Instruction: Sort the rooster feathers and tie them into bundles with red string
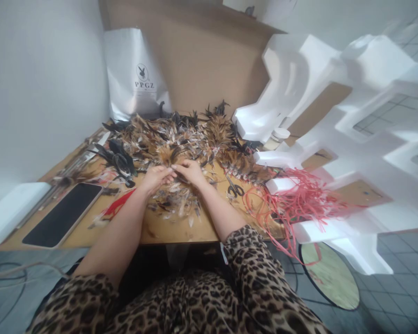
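Both of my hands meet over the middle of the tabletop. My left hand (156, 178) is closed, its fingertips pinching the base of a small feather bunch (167, 153), brown with dark tips, that points away from me. The fingers of my right hand (191, 171) pinch at the same base, touching the left fingertips. Loose feathers (177, 199) lie beneath and in front of my hands. Beyond them spreads a heap of brown, white and black feathers (153, 130). A bundle of black feathers (118, 160) rests to the left.
On the table (181, 232) are a phone (62, 215) at left, black-handled scissors (236, 190) at right, and a tangle of red strips (299, 199). White foam pieces (379, 185) crowd the right side. A white bag (135, 74) stands at the back left, before a brown board (212, 60).
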A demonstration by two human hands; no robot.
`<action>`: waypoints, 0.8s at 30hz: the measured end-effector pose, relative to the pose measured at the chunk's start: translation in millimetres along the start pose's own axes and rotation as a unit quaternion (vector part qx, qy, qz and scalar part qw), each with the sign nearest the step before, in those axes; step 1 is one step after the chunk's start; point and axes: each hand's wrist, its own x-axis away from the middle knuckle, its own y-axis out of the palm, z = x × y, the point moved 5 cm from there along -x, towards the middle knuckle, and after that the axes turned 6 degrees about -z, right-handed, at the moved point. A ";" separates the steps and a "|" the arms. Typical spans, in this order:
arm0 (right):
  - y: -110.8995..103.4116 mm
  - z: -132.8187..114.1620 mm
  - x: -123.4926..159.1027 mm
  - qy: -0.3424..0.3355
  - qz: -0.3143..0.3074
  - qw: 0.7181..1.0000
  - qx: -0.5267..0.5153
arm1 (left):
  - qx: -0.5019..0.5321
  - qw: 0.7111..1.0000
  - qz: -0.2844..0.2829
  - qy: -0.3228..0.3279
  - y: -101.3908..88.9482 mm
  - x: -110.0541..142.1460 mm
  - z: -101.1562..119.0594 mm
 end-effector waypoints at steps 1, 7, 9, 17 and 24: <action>1.2 2.5 0.2 0.010 0.002 1.000 -0.015 | -0.004 1.000 -0.010 -0.007 1.3 0.1 -1.0; 0.8 6.7 0.9 0.042 -0.007 0.994 -0.102 | 0.015 0.998 -0.053 -0.035 5.7 1.9 -4.5; 1.4 3.8 2.0 0.042 -0.012 0.993 -0.108 | 0.034 0.996 -0.064 -0.049 6.8 2.9 -5.2; 6.3 -1.3 5.5 0.053 -0.040 0.989 -0.132 | 0.084 0.990 -0.078 -0.077 9.9 6.8 -5.1; 9.3 -9.3 10.6 0.080 -0.106 0.985 -0.108 | 0.017 0.994 -0.087 -0.067 9.9 5.9 -6.1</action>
